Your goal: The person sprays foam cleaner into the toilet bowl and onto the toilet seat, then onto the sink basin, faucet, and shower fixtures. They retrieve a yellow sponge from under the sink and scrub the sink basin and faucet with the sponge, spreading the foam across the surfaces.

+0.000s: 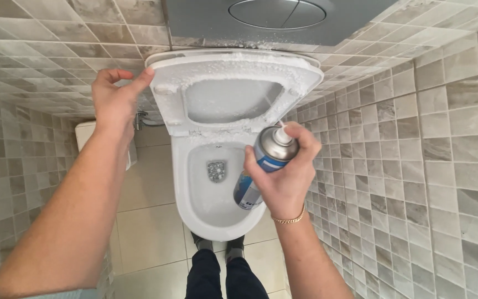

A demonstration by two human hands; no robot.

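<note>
A white toilet bowl (pixel 192 205) hangs on the tiled wall below me. Its seat (pixel 233 69) is raised upright and coated with white foam. My left hand (pixel 114 99) pinches the seat's left edge between thumb and fingers. My right hand (pixel 286 171) grips a blue and silver spray can (pixel 264 160), with a finger on the white nozzle, which points at the foamy seat. A gold bracelet sits on my right wrist.
A grey flush plate (pixel 278 14) is set in the wall above the seat. Grey-brown tiled walls (pixel 416 166) stand close on both sides. A white bin (pixel 86 133) stands left of the bowl. My dark trouser legs and shoes (pixel 217 266) are on the floor tiles.
</note>
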